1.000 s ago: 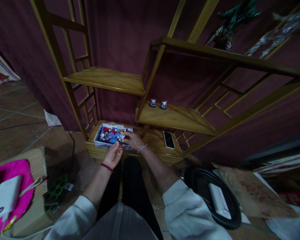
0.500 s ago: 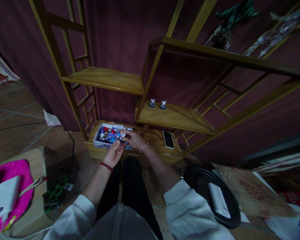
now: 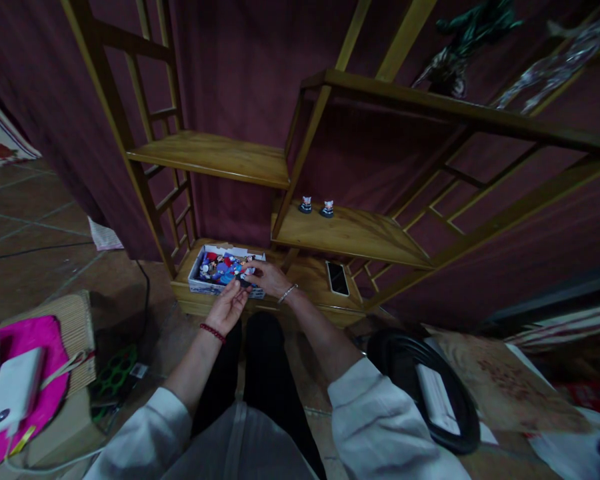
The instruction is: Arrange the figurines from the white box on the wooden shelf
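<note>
We observe the left hand (image 3: 229, 309) and right hand (image 3: 271, 281) pinching one dark-based figurine (image 3: 243, 281) between them, near an open box (image 3: 206, 288) of colourful figures (image 3: 222, 268).

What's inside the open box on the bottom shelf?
Jumbled small figurines, including red, blue and purple. The right hand blocks part of the box; anything beneath the top layer is hidden.
</note>
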The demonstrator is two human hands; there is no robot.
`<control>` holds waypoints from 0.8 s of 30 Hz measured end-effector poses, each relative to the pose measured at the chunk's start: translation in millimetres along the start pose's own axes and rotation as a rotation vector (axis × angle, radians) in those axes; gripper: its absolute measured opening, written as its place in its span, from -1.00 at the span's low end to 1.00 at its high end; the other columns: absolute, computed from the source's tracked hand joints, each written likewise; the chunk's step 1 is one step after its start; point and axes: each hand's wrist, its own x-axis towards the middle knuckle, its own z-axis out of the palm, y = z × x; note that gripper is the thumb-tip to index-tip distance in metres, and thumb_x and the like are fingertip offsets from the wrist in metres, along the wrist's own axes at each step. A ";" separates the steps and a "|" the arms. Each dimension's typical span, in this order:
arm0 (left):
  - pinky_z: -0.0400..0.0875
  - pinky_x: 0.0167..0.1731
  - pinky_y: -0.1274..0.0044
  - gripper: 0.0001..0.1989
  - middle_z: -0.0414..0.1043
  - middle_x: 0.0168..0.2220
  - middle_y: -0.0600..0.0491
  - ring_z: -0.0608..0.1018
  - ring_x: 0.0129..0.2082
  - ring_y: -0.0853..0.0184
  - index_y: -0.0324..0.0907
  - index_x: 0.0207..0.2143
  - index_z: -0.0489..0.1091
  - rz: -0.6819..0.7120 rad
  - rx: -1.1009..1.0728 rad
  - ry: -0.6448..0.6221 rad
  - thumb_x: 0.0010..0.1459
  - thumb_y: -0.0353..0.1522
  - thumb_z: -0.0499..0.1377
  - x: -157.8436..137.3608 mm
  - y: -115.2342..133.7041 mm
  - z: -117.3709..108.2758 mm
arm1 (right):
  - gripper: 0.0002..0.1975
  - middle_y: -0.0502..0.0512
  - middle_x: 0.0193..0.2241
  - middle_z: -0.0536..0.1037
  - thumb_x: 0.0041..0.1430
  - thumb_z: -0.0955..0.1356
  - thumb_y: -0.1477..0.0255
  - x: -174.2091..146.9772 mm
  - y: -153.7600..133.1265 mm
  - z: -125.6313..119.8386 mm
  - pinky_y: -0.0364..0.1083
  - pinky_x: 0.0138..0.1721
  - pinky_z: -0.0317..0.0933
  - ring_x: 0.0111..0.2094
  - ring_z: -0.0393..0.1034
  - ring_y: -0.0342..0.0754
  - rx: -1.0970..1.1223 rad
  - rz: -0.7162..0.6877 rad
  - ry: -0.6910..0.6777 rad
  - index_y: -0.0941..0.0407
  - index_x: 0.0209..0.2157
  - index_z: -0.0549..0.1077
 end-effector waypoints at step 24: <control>0.41 -0.46 0.66 -0.87 0.37 -0.52 0.03 0.48 -0.45 0.45 -0.28 -0.46 0.33 -0.043 -0.077 0.034 0.10 -0.54 0.03 -8.6 8.0 5.5 | -0.72 0.03 -0.29 0.50 0.05 0.29 0.44 8.8 -4.1 1.5 -0.19 -0.30 0.16 -0.33 0.35 -0.14 -0.105 0.030 -0.038 0.07 -0.15 0.41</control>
